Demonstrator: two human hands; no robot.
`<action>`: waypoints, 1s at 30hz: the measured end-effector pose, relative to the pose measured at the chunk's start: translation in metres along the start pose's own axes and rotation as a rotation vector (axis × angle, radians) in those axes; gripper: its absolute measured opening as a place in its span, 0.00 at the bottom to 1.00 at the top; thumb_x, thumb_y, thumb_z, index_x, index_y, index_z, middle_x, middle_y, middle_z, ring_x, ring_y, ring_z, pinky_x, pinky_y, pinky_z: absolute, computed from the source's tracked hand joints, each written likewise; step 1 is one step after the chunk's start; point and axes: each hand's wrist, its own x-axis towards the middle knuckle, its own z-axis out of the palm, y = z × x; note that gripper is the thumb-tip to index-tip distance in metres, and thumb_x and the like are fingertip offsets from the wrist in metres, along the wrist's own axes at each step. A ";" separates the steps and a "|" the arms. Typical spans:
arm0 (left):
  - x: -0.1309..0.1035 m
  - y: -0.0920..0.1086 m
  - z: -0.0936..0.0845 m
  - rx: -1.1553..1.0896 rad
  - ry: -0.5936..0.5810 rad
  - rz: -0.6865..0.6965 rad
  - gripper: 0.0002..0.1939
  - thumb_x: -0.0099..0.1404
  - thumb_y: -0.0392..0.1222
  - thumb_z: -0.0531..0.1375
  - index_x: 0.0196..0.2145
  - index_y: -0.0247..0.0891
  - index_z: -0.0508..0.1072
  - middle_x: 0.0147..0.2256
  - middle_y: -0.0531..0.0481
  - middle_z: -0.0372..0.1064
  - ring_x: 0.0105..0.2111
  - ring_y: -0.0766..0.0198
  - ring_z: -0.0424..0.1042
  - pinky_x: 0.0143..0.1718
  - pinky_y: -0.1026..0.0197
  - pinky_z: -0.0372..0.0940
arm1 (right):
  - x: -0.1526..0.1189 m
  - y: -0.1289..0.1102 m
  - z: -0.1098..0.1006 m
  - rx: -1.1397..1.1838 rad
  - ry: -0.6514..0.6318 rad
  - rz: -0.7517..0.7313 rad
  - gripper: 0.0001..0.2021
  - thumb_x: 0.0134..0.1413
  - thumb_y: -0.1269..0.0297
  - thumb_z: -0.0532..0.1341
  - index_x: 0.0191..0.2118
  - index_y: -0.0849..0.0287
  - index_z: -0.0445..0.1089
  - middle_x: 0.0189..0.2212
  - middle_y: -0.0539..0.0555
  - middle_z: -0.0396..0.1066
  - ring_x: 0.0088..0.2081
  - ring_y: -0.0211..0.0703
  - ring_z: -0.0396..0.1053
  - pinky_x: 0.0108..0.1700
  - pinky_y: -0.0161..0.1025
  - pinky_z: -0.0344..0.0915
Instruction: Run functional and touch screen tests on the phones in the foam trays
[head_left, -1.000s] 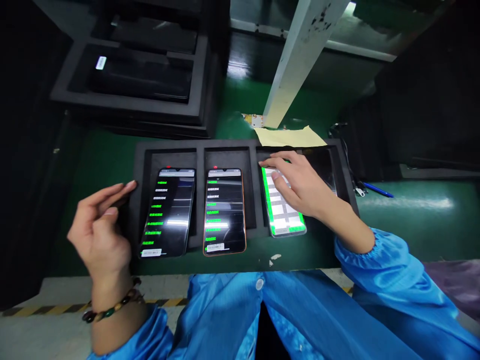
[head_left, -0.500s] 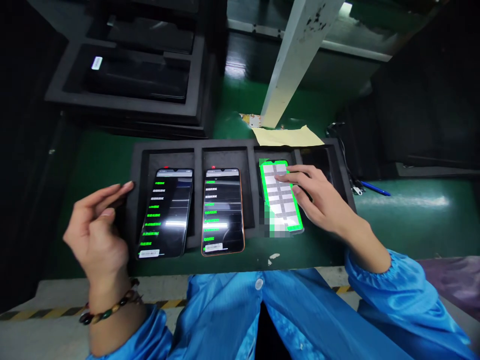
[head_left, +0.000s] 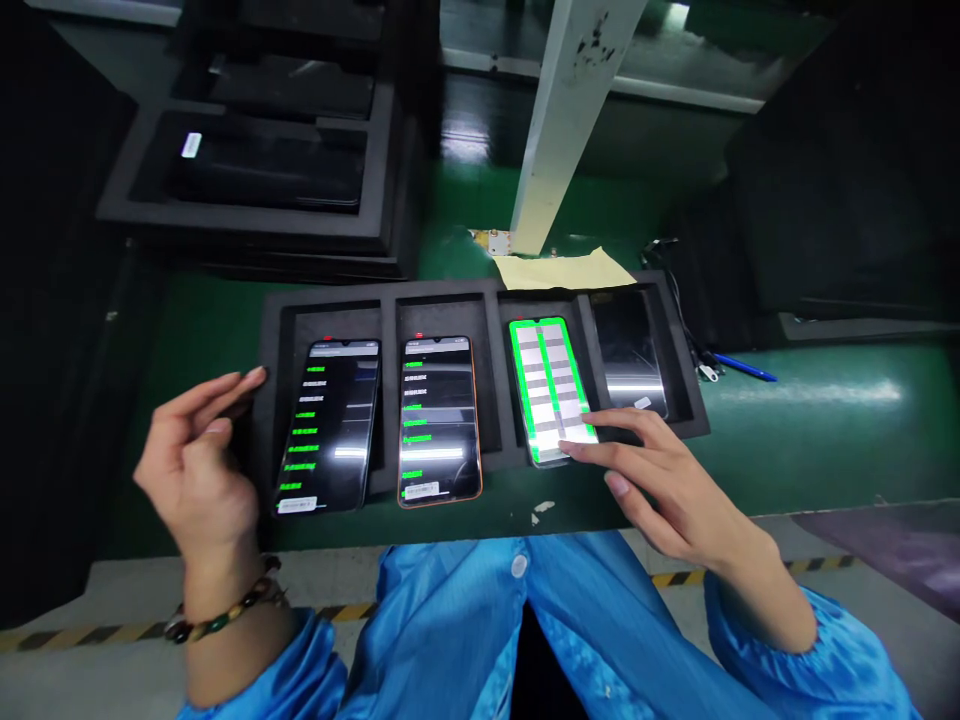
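My right hand is open, with fingertips on the lower part of a phone whose screen shows a grid with a green border and a green line down its middle. My left hand has its fingers stretched out, their tips at the left side of a black foam tray. Two phones with dark screens and lines of green and white text, a black one and an orange-edged one, rest in the left compartments, overhanging the front edge. A dark-screened phone lies in the rightmost compartment.
Stacked black foam trays stand at the back left, holding dark devices. A pale yellow paper lies behind the tray, near a white post. A blue pen and cables lie to the right on the green table.
My right hand has slid down the phone from the upper screen to its lower end. Green now runs down the grid's middle. My left hand stays by the tray's side.
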 end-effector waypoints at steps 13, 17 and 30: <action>0.000 -0.005 -0.002 -0.028 0.000 0.001 0.22 0.61 0.36 0.61 0.52 0.37 0.82 0.50 0.42 0.85 0.57 0.46 0.82 0.68 0.39 0.70 | 0.009 0.012 -0.004 -0.056 0.006 0.051 0.19 0.77 0.66 0.54 0.66 0.53 0.72 0.58 0.60 0.77 0.65 0.56 0.68 0.63 0.56 0.64; 0.001 -0.004 -0.002 0.007 0.003 -0.004 0.24 0.60 0.37 0.59 0.52 0.36 0.82 0.50 0.43 0.85 0.57 0.48 0.83 0.69 0.38 0.69 | -0.005 0.020 -0.012 -0.079 0.052 0.124 0.19 0.78 0.65 0.53 0.65 0.52 0.73 0.60 0.60 0.75 0.66 0.56 0.67 0.63 0.55 0.64; 0.001 -0.005 -0.001 0.001 0.005 0.015 0.23 0.61 0.37 0.60 0.53 0.33 0.81 0.50 0.41 0.85 0.56 0.48 0.83 0.68 0.38 0.70 | 0.029 0.018 0.004 0.006 -0.017 0.081 0.21 0.79 0.63 0.54 0.70 0.49 0.69 0.60 0.57 0.78 0.70 0.59 0.64 0.66 0.60 0.64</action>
